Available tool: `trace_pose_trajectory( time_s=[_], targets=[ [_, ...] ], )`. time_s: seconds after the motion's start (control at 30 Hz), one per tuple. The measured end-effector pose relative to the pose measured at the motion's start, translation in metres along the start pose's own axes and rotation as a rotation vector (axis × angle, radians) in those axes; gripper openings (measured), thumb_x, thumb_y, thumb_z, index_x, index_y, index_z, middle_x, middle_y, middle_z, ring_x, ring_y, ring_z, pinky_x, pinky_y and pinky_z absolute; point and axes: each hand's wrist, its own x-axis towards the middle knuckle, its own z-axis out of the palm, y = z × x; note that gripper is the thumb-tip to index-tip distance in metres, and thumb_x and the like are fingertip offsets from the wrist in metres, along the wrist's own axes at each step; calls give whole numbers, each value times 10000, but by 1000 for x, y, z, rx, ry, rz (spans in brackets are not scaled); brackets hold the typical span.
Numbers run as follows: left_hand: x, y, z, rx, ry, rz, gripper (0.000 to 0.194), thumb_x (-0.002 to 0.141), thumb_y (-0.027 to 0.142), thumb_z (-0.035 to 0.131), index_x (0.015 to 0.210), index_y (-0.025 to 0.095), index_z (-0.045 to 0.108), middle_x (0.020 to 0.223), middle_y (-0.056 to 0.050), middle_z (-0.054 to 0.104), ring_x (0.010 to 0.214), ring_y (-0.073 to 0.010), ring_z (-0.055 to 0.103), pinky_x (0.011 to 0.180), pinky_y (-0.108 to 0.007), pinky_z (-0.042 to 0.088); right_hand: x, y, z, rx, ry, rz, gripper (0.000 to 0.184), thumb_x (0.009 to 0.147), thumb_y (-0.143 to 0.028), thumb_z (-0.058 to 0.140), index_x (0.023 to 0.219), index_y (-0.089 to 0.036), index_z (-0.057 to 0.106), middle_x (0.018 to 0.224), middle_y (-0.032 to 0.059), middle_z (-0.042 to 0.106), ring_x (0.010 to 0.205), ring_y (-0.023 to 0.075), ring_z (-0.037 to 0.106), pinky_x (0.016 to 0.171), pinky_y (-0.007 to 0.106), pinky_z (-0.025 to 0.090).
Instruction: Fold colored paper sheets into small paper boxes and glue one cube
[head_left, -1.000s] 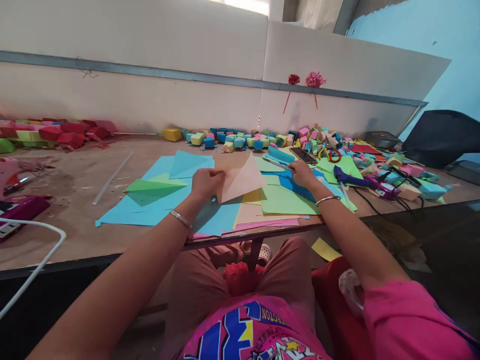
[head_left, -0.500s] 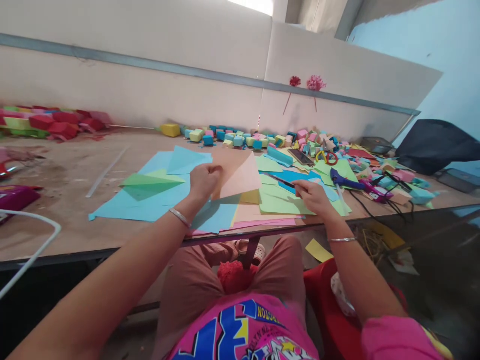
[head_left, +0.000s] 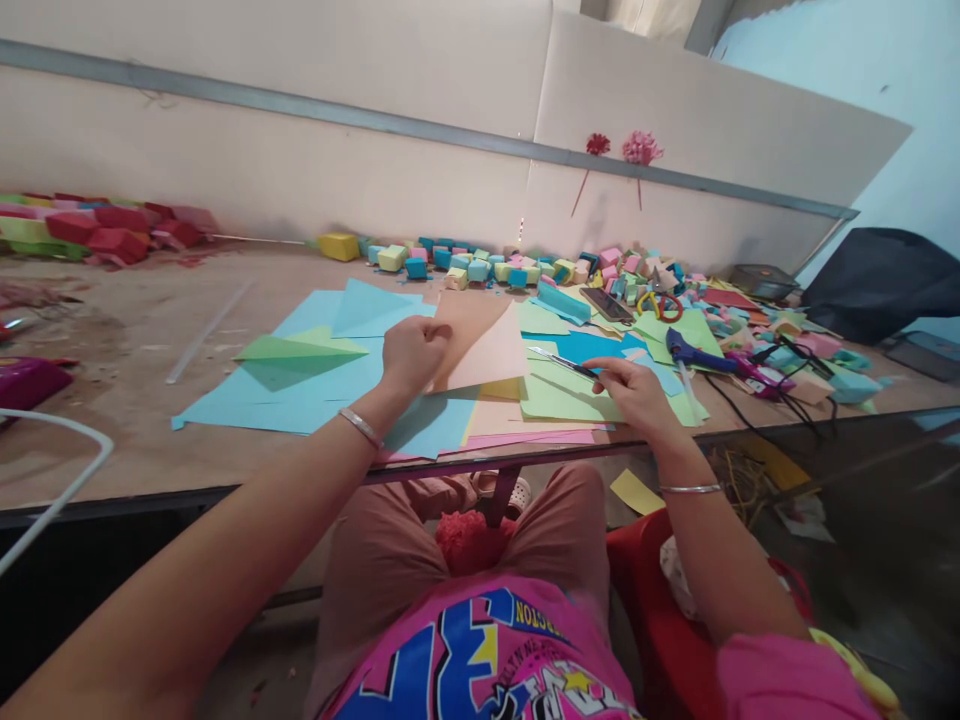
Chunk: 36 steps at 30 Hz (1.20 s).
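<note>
My left hand [head_left: 414,355] is closed on the left edge of a peach paper sheet [head_left: 487,345], which is raised at a tilt over the table and curves slightly. To the right of the sheet, my right hand [head_left: 634,392] grips a pair of scissors [head_left: 562,362]. Their slim metal blades point left toward the paper and stand apart from it; the handles are hidden in my fingers. Under both hands lie light blue sheets [head_left: 300,400], a folded green sheet [head_left: 304,350] and pale green sheets [head_left: 559,400].
Small coloured paper boxes [head_left: 476,270] line the back of the table, with red ones [head_left: 120,240] at far left. On the right are a phone [head_left: 606,305], yellow-and-red scissors [head_left: 660,305] and a blue glue gun [head_left: 697,352] with cables. A white cable [head_left: 82,430] crosses the left edge.
The scissors blades have turned and now catch the light. My left hand still holds the peach sheet, which has shifted little. The whole view has tipped slightly downward.
</note>
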Motion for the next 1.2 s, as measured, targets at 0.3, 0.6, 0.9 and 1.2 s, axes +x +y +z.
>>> trace_pose_trajectory(
  time_s=[0.3,0.6,0.9,1.2],
  targets=[
    [-3,4,-2,-8,19,24,309,741,283,509,481,199,367,512,20,326,545,-131,352,565,-284,274,-6,-10,1,-8,-69,-34,345,858,-280,453,1045,-186,728,708,16,689,496,108,431,517,239,349],
    [-4,-5,3,193,-115,14,393,701,274,619,1065,129,632,906,-114,660,867,-280,607,757,-347,443,-12,-10,2,-81,-233,-190,225,841,-268,574,982,-204,737,990,62,734,894,201,646,780,287,469],
    [-11,-7,20,95,-559,787,351,939,349,437,1175,219,662,1346,-85,584,1295,-228,485,1112,-362,349,-12,-2,6,-216,-201,-283,260,878,-196,508,1003,-205,735,978,91,701,929,230,623,828,337,470],
    [-24,7,13,283,-560,896,366,983,341,379,1226,241,635,1281,-66,642,1399,-250,365,1193,-465,148,-12,2,3,-259,-209,-321,275,881,-189,493,981,-210,748,1008,95,706,952,239,622,856,354,480]
  ],
)
